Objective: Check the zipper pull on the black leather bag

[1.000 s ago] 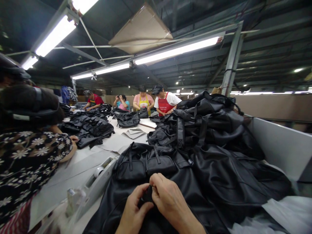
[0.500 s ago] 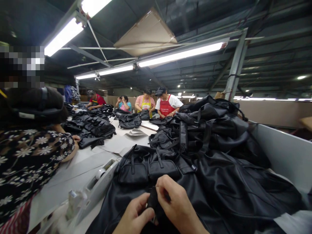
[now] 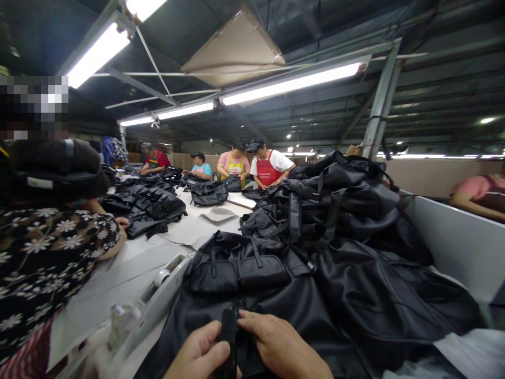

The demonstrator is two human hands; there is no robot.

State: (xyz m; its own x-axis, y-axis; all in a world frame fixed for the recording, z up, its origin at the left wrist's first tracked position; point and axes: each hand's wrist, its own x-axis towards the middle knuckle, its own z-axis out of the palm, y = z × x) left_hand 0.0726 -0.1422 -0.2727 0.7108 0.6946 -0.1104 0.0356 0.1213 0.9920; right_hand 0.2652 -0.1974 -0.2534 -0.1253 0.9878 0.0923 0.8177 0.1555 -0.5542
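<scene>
My left hand (image 3: 199, 351) is closed around a narrow, upright black strap-like piece (image 3: 228, 334), with the thumb across its lower part. Close on its right side is my right hand (image 3: 282, 341), fingers pressed together and tips at the edge of that piece; what they pinch is hidden. Beneath both hands spreads a black leather-look bag (image 3: 303, 302). Two flat pockets, a left pocket (image 3: 214, 277) and a right pocket (image 3: 263, 271), show on it beyond my fingers.
More black bags (image 3: 343, 195) are heaped behind and to the right, beside a pale side panel (image 3: 453, 237). A white sewing-machine-like arm (image 3: 158, 289) stands left. Nearby sits a co-worker in a flowered top (image 3: 59, 252); several others work along the white table (image 3: 189, 229).
My right hand has moved down and left, its pinch flattening against the black piece. My left hand has shifted slightly left and turned the piece more upright. A person appears at far right.
</scene>
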